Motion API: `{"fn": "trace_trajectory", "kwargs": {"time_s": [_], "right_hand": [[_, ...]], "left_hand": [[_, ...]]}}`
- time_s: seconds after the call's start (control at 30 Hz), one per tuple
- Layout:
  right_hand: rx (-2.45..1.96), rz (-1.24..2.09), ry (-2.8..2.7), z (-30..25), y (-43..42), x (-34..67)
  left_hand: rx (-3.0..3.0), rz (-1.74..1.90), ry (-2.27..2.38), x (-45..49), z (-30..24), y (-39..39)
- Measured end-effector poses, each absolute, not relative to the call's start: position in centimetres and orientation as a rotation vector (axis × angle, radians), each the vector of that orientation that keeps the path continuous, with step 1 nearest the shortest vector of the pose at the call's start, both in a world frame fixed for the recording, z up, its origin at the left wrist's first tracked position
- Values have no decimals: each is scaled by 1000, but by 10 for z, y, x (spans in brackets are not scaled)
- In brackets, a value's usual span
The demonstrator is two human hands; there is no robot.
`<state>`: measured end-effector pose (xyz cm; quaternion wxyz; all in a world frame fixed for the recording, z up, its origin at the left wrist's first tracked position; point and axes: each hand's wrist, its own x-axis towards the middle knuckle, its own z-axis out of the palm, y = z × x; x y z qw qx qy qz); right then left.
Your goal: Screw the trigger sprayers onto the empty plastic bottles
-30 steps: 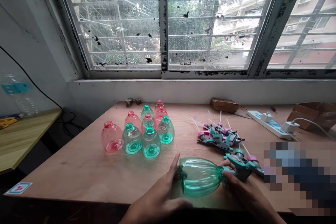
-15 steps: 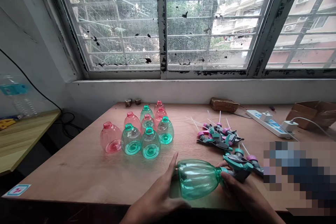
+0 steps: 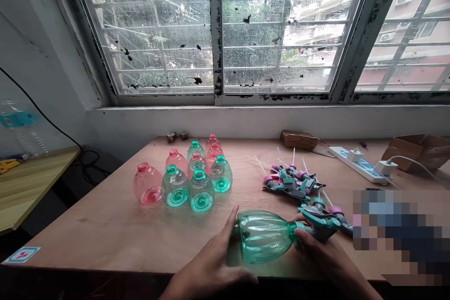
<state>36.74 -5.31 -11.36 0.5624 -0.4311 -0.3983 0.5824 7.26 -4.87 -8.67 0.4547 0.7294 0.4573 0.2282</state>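
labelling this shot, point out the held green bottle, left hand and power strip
Held green bottle [image 3: 265, 236], head view: middle of its body
Left hand [image 3: 213, 258], head view: middle of hand
Power strip [image 3: 367, 168], head view: top face

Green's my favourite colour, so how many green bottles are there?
5: one sideways bottle in the right hand, plus four standing: a front left bottle, a front middle bottle, a rightmost bottle and a back bottle. More may hide behind the group.

The table [image 3: 116, 239] bears bottles [image 3: 176, 185], spray heads [image 3: 293, 185] and a power strip [image 3: 365, 169].
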Motion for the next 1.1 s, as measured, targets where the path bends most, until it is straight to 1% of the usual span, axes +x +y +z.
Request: {"fn": "trace_trajectory", "kwargs": {"time_s": [0.27,0.5,0.7,0.93,1.1], "right_hand": [[-1017,1351,-955,-115,-52,367],[-1011,1356,-935,-115,-53,367],[-1027,1333,-970,-116,-53,367],[-1044,1315,-953,-114,-54,365],[-1060,1343,-959,-119,-53,368]], "left_hand": [[1863,660,1006,68,-97,-48],[1806,529,1159,71,-86,-51],[1880,643,1050,68,-98,-47],[1826,494,1189,72,-85,-51],[1912,625,1021,65,-101,-49]]}}
